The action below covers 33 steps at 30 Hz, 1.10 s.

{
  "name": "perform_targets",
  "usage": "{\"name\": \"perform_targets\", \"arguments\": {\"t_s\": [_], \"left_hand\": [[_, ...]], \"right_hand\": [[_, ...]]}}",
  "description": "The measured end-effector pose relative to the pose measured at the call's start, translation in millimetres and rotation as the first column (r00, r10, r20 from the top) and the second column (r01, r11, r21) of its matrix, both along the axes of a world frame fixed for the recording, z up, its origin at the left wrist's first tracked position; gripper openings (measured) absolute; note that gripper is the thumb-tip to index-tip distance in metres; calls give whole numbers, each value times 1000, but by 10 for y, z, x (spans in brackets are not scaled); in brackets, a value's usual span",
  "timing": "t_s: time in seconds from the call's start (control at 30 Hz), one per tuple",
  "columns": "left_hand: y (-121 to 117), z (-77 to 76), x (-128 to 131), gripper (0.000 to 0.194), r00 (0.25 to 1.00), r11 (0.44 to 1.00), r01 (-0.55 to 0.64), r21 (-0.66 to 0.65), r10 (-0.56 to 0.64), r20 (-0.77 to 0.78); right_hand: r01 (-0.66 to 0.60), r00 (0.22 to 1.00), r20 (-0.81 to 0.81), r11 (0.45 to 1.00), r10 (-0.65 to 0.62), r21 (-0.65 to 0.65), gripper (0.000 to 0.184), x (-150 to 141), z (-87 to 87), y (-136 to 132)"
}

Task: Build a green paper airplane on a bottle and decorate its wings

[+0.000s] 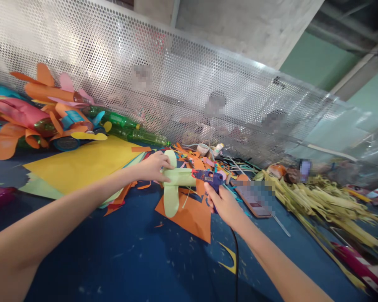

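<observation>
Glue gun [208, 175]: lower part mostly hidden by right fingers [210, 192]; print too small to read. Left fingers [165, 160] hide some of the green paper model [183, 178]. Phone [252, 201], right of right fingers: partly pixelated. Magenta object [0, 199], far left of left fingers: cut off by edge.

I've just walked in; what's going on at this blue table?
A person's left hand is on a pale green paper piece. The right hand grips a blue glue gun, its nozzle at the piece's near-right end. An orange sheet lies underneath; colourful paper models sit to the left.
</observation>
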<state>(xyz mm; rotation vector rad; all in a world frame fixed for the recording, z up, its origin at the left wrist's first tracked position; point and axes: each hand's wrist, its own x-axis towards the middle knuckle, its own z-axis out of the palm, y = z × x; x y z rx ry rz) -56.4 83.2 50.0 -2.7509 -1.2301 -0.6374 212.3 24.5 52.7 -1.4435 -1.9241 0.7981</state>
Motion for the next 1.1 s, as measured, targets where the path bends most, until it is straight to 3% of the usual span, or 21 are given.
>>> {"name": "perform_targets", "arguments": {"t_s": [0.23, 0.43, 0.6, 0.8, 0.97, 1.1], "left_hand": [[-24, 16, 13, 45, 1000, 1000, 0, -5, 0, 8], [-5, 6, -2, 45, 1000, 1000, 10, 6, -10, 10], [17, -15, -9, 45, 999, 999, 31, 20, -31, 18], [-21, 17, 19, 52, 999, 998, 48, 28, -47, -16], [-73, 24, 37, 39, 991, 995, 57, 83, -47, -122], [-103, 28, 52, 35, 985, 990, 87, 112, -69, -157]], "right_hand": [[10, 999, -49, 1000, -10, -10, 43, 11, -18, -8], [17, 933, -357, 998, -40, -65, 44, -16, 98, -93], [33, 875, -482, 998, -55, -53, 42, 69, 172, -216], [40, 842, -540, 998, -4, 56, 35, 190, 253, -332], [130, 813, -581, 959, 42, 252, 28, 278, 303, -386], [221, 916, -400, 889, -47, 402, 27, 358, 262, -303]]}}
